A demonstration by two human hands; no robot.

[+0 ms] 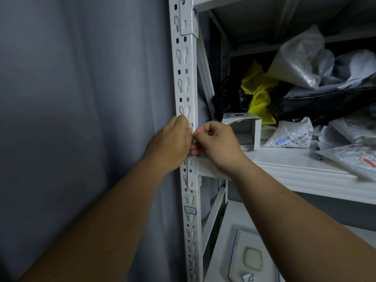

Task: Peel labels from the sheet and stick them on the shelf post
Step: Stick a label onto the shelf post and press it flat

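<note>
White label (191, 126) with blue edge peeks out between both hands against shelf post (187, 82), mostly hidden. Left hand (171, 142) and right hand (215, 144) pinch together on it, fingertips touching. Label sheet not made out. Second label (190, 210) stuck on post below hands.

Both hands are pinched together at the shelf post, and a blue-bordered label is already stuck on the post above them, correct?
Not quite. In the head view the blue-bordered label sits below the left hand and right hand on the shelf post, not above them.
</note>
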